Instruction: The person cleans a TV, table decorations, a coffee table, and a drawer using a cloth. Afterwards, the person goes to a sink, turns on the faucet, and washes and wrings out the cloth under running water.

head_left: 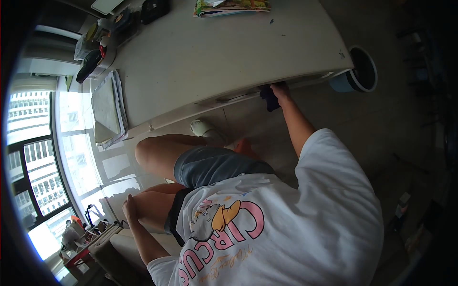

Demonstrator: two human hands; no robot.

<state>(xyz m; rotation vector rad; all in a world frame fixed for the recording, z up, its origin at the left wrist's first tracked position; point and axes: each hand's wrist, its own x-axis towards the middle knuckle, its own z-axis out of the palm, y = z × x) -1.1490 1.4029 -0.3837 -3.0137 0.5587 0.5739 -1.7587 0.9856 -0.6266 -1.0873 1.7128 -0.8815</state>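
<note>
My right hand (281, 90) is at the front edge of the white desk (229, 57), by an opening that looks like a pulled-out drawer (234, 97). Its fingers are closed on a dark blue-purple cloth (270, 99), which hangs down below the edge. Part of this hand is in shadow under the desktop. My left hand (128, 208) lies on my left knee, away from the desk, holding nothing that I can see. Its fingers are partly hidden by the knee.
A booklet with a colourful cover (231, 8) lies at the desk's far side. Papers (109, 107) and a container of small items (98, 55) sit at the left. A waste bin (365, 71) stands past the right corner. A white slipper (202, 127) is below.
</note>
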